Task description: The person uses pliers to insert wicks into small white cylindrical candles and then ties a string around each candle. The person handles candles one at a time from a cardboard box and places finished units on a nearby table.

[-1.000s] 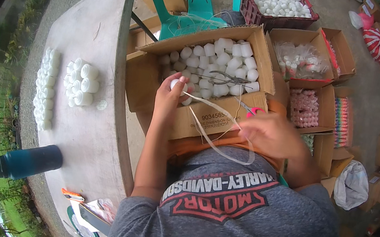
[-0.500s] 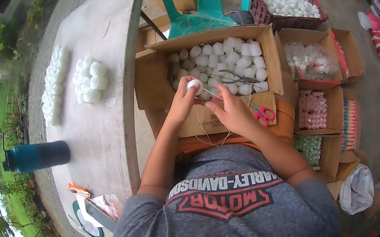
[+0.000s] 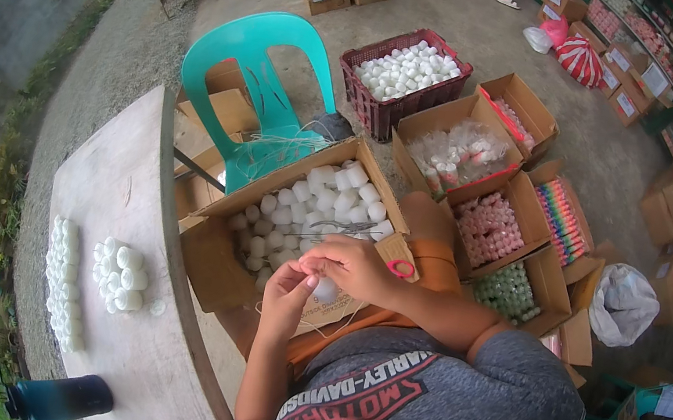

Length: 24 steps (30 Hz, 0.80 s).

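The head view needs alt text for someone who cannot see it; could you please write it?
A person's left hand and right hand meet beside a small white container by an open cardboard box of similar containers. A table at left holds more containers and a dark bottle; a green chair stands beyond.

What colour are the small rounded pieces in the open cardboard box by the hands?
White: the small rounded pieces show best in the head view.
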{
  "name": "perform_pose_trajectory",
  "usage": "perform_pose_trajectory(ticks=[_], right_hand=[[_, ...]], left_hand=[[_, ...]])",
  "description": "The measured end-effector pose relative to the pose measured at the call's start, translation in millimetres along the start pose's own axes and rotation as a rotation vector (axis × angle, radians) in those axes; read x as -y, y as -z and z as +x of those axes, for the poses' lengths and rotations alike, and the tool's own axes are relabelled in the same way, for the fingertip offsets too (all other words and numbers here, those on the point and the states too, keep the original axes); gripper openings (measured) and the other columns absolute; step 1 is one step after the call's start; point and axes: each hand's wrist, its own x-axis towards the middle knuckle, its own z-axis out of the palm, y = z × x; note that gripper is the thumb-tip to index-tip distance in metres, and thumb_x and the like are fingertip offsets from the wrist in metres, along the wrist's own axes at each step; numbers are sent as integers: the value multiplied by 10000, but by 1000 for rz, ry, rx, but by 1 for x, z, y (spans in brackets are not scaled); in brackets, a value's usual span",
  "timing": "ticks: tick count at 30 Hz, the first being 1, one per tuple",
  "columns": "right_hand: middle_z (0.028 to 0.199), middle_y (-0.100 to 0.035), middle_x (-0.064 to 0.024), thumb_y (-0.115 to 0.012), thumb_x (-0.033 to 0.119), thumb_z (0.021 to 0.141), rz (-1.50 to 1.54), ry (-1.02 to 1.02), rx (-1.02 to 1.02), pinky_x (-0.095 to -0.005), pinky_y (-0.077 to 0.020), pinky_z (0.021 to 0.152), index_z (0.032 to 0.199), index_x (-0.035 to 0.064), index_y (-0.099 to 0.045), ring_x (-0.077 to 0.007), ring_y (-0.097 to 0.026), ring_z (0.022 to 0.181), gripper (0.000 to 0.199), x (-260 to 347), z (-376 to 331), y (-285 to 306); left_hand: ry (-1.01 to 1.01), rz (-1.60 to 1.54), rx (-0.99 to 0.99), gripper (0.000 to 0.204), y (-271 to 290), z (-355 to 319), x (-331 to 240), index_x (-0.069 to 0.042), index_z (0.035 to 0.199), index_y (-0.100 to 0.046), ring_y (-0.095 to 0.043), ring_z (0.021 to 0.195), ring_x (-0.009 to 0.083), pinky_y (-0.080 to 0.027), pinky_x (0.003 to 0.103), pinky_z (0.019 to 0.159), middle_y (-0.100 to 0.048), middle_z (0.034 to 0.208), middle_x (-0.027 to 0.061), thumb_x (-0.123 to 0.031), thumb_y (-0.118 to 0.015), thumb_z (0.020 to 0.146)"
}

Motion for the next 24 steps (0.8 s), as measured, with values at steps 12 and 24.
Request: perform_pose_trajectory(ticks=[12,24], right_hand=[[986,-579,-64,-727,214,744,-507,703,-202,-342,-418,808,988,113,-611,-200,-533,896,288,178,-20,121],[1055,-533,-96,-707,234,769,-421,693,-128,-365,-388,855,1063,101,-538,-215,-496,969,363,172,-17,118]], left_hand=[[53,-26,-132,125,24,1,7,-47,967,-568,-577,942,132,-445,287,835,-625,972,52,-149,-597,900],[127,39,-181,235,26,1,4,-43,946,-592,-532,880,97,-422,256,799,-612,950,24,-275,-560,926]])
